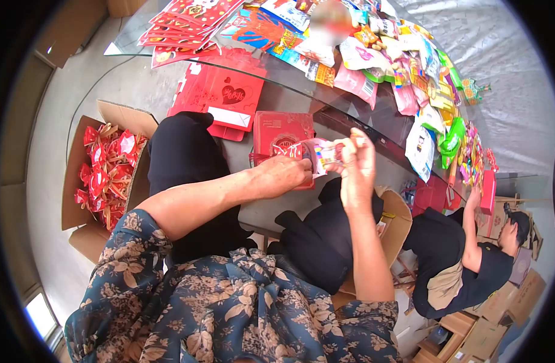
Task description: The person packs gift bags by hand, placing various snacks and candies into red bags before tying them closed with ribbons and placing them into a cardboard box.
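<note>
My left hand (285, 174) is closed on the edge of a small red-and-white candy bag (288, 149), held above my lap. Close beside it, my right hand (355, 166) pinches a small, shiny wrapped snack packet (329, 155) at the bag's mouth. Whether the packet touches the bag is hard to make out. Behind both hands lies a flat dark red gift box (283, 124). Next to it stand brighter red paper boxes (234, 97) with a heart print.
A glass table (253, 69) bears red printed envelopes (190, 24) and a heap of assorted snack packets (404, 66). To my left is a carton (78, 163) of red wrapped candy bags (111, 169). At the right, a person (477, 260) reaches toward the table beside stacked cartons (501, 302).
</note>
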Demonstrator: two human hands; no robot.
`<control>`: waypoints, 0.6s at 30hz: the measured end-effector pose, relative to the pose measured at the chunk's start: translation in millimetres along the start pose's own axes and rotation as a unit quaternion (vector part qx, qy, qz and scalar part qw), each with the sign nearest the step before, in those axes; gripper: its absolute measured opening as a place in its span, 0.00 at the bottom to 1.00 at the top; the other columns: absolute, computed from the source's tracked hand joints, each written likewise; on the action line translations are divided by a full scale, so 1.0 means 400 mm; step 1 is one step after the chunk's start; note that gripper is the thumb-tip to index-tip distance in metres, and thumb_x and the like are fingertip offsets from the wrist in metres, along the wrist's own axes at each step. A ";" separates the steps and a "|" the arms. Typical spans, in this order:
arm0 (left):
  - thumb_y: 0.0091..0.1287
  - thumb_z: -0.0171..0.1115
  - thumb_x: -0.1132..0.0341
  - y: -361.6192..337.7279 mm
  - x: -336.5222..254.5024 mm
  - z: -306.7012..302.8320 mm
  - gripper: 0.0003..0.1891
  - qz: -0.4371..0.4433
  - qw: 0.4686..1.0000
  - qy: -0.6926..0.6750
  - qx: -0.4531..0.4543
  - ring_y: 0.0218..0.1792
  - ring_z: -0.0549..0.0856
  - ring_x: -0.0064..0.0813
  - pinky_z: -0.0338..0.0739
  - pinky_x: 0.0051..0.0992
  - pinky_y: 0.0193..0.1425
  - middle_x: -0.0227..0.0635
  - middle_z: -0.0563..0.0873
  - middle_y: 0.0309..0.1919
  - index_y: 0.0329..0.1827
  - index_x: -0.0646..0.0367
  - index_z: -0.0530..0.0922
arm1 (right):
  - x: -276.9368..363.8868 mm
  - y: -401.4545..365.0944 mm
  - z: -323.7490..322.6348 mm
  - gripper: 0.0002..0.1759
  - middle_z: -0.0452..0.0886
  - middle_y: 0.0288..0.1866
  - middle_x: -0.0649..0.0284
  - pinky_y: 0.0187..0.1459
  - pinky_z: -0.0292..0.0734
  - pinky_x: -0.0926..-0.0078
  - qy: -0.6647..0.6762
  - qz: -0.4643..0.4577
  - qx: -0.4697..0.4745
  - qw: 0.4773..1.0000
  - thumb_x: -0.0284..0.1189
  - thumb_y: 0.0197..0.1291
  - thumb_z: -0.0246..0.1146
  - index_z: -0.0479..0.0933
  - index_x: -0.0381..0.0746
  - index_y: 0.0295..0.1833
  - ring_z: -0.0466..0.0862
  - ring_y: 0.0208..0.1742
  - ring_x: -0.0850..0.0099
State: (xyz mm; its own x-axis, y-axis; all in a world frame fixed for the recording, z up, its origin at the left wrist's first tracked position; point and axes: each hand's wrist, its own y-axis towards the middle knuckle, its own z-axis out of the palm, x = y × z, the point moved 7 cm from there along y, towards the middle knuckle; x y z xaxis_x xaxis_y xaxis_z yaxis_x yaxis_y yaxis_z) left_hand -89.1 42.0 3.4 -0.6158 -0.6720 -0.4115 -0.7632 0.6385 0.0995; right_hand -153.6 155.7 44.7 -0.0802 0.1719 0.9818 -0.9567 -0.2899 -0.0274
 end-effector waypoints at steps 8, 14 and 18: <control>0.59 0.59 0.72 -0.020 -0.021 0.002 0.19 0.030 0.999 -0.011 -0.038 0.41 0.83 0.37 0.80 0.34 0.41 0.38 0.76 0.39 0.56 0.59 0.75 | -0.127 -0.028 -0.040 0.16 0.79 0.54 0.60 0.41 0.84 0.77 -0.020 0.080 -0.061 0.995 0.25 0.70 0.55 0.71 0.37 0.62 0.82 0.50 0.75; 0.62 0.54 0.73 -0.027 -0.016 0.002 0.16 0.026 0.999 -0.035 -0.028 0.39 0.84 0.40 0.81 0.36 0.40 0.40 0.78 0.39 0.53 0.59 0.77 | -0.032 -0.055 -0.014 0.12 0.83 0.42 0.58 0.38 0.80 0.71 -0.379 -0.058 -0.033 0.923 0.20 0.61 0.60 0.79 0.36 0.50 0.84 0.37 0.67; 0.60 0.56 0.73 -0.027 -0.016 0.007 0.15 0.025 0.998 -0.045 -0.020 0.40 0.83 0.40 0.80 0.36 0.40 0.40 0.77 0.38 0.51 0.61 0.76 | -0.003 -0.071 0.016 0.15 0.80 0.39 0.54 0.39 0.78 0.64 -0.520 -0.103 0.002 0.848 0.19 0.57 0.62 0.77 0.37 0.52 0.83 0.37 0.56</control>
State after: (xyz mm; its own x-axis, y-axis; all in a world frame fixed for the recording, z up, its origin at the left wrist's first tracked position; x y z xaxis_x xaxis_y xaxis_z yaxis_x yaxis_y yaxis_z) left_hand -76.5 40.4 2.6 -0.6353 -0.6016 -0.4842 -0.7397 0.6542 0.1577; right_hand -124.5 157.6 45.5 0.3805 -0.7037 0.6000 -0.9194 -0.3576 0.1636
